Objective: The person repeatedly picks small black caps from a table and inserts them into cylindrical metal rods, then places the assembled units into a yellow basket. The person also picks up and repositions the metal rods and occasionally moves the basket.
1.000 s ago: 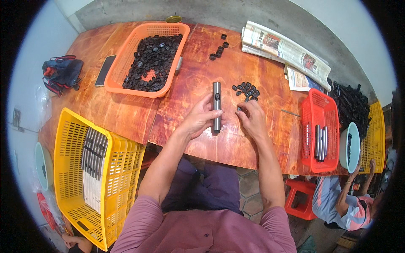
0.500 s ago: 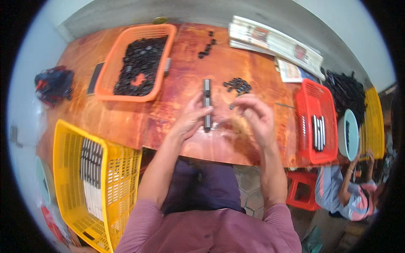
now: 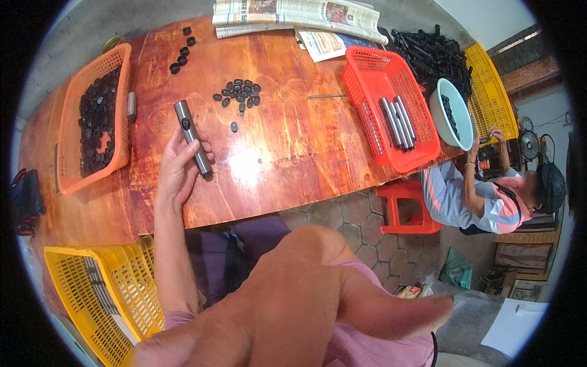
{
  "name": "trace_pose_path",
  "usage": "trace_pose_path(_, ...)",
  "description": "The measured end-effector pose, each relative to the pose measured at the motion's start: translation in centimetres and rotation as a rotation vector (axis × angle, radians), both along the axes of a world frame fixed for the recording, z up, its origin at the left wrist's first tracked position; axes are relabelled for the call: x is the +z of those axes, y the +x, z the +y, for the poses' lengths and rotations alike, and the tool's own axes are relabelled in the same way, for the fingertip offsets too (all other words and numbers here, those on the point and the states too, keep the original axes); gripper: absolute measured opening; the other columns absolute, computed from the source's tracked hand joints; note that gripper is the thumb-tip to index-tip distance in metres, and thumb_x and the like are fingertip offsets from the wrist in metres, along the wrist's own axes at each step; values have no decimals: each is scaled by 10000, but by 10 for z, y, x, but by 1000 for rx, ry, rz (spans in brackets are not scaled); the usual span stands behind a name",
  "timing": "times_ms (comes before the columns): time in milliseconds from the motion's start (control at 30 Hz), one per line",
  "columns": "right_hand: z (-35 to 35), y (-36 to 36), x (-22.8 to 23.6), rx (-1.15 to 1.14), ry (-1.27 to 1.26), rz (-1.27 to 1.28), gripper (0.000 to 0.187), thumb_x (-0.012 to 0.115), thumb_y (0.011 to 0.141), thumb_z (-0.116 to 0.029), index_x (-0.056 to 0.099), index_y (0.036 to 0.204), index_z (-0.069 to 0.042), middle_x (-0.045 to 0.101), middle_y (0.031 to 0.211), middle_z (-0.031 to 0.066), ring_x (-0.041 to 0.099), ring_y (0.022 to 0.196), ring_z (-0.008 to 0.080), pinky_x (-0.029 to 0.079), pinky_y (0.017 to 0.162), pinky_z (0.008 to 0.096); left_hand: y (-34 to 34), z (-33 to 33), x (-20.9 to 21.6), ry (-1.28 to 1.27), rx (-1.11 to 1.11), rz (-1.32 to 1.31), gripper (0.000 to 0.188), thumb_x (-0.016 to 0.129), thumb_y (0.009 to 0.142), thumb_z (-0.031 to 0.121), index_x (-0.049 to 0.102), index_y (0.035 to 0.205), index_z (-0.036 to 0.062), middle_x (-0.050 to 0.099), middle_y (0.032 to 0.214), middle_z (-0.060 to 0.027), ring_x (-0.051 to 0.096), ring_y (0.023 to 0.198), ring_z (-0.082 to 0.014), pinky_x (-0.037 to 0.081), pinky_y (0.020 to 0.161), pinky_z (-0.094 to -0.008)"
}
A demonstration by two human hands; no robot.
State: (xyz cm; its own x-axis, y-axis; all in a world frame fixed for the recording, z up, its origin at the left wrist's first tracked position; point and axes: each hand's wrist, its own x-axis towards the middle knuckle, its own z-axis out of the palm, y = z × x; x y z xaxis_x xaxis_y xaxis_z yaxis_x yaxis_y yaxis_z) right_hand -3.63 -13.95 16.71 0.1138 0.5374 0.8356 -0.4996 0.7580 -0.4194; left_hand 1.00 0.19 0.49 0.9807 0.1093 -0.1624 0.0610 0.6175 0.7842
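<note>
My left hand (image 3: 181, 164) is closed around a grey metal tube (image 3: 193, 137), which tilts above the table's near side. A black oval piece (image 3: 186, 123) sits in the tube's side, and its lower end looks black. Very close to the camera, my right hand (image 3: 293, 293) fills the bottom middle; one digit sticks out to the right, apart from the rest. Nothing shows in that hand, though the lower picture edge cuts off part of it. Beyond the tube lies a cluster of small black oval pieces (image 3: 239, 92), with a single one (image 3: 234, 126) nearer me.
An orange basket (image 3: 125, 79) of black pieces stands left, a short tube (image 3: 131, 107) beside it. At right are a red basket (image 3: 361, 110) with several tubes and a pale green basin (image 3: 468, 137). Newspapers (image 3: 299, 15) lie at the back. A co-worker (image 3: 489, 196) sits right.
The view has swung to the right. My right hand has left the tabletop near the small black pieces and come up close to the camera. My left hand still holds the tube.
</note>
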Motion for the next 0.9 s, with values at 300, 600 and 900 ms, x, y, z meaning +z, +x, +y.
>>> trace_pose_path(300, 5, 2, -6, 11, -14, 57, 528, 541, 983, -428, 669, 1149, 56, 659, 1153, 197, 622, 1104, 286, 447, 1037, 435, -2, 2, 1, 48, -19, 18, 514, 703, 962, 111, 445, 1402, 48, 616, 1060, -116, 673, 893, -221, 606, 792, -352)
trace_pose_path(600, 10, 8, -8, -13, -37, 85, 475, 558, 984, -373, 680, 1127, 63, 672, 1133, 195, 640, 1068, 277, 469, 1017, 421, 0, 1, 3, 13, 4, 7, 536, 695, 961, 87, 439, 1431, 52, 634, 1083, -119, 684, 909, -220, 611, 823, -379)
trace_pose_path(900, -41, 80, -44, -1094, -695, -219, 221, 619, 951, -107, 712, 1059, 61, 708, 1042, 158, 673, 971, 220, 515, 913, 350, 4, 4, -10, -97, 8, -43, 545, 679, 944, 1, 448, 1437, 22, 646, 1066, -96, 716, 937, -225, 631, 836, -378)
